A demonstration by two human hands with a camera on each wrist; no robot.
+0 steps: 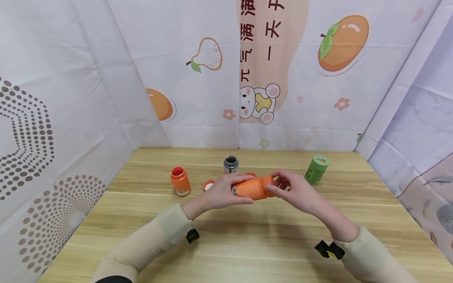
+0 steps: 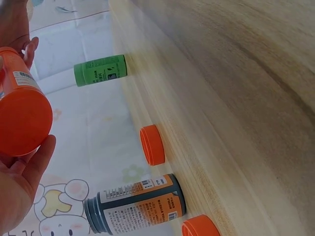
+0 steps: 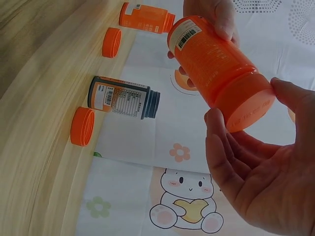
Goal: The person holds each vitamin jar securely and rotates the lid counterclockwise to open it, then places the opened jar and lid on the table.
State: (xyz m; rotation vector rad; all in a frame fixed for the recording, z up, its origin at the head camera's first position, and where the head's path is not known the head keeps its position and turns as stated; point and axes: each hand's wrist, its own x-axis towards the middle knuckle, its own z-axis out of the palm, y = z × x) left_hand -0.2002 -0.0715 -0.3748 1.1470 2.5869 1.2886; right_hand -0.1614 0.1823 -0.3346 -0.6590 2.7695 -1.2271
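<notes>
An orange pill bottle [image 1: 249, 190] is held above the table, lying nearly sideways and pointing to the right. My left hand [image 1: 221, 192] grips its body around the base end. At the other end, my right hand [image 1: 298, 192] pinches the orange screw cap [image 3: 246, 102] between thumb and fingers. The cap sits on the bottle's neck in the right wrist view. Facing the left wrist camera is the bottle's round base [image 2: 25, 123]. Behind the hands stands an uncapped grey bottle [image 1: 231, 162], partly covered by the left hand in the head view.
An uncapped orange bottle [image 1: 181, 182] stands on the wooden table [image 1: 247, 251] at left. Near the grey bottle lie two loose orange caps, a left cap [image 3: 111, 42] and a right cap [image 3: 82, 126]. A green capped bottle [image 1: 316, 169] stands at right. Printed curtains hang behind.
</notes>
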